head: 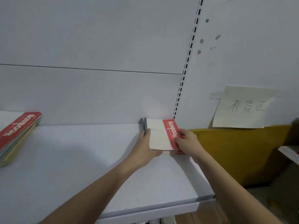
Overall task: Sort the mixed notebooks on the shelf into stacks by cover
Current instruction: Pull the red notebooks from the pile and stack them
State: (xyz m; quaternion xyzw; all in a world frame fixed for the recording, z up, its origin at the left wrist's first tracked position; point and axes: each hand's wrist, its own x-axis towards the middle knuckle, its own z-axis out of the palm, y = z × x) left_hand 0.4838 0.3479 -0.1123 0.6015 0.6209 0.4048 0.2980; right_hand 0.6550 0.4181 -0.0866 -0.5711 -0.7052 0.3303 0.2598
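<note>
A stack of notebooks (159,138) lies at the back right of the white shelf (80,159); its top cover is white with a red band reading "Notebook". My left hand (145,147) grips the stack's left side, fingers along the edge and thumb at the near corner. My right hand (186,140) holds the right side, fingers curled over the red band. A second stack of notebooks (17,136), red cover on top with pale coloured covers beneath, lies at the shelf's far left.
A slotted upright (182,81) marks the shelf's right end. Beyond it stands a yellow cardboard box (234,151) under a handwritten paper sign (242,107) taped to the wall. The shelf's front edge (153,209) runs below my forearms.
</note>
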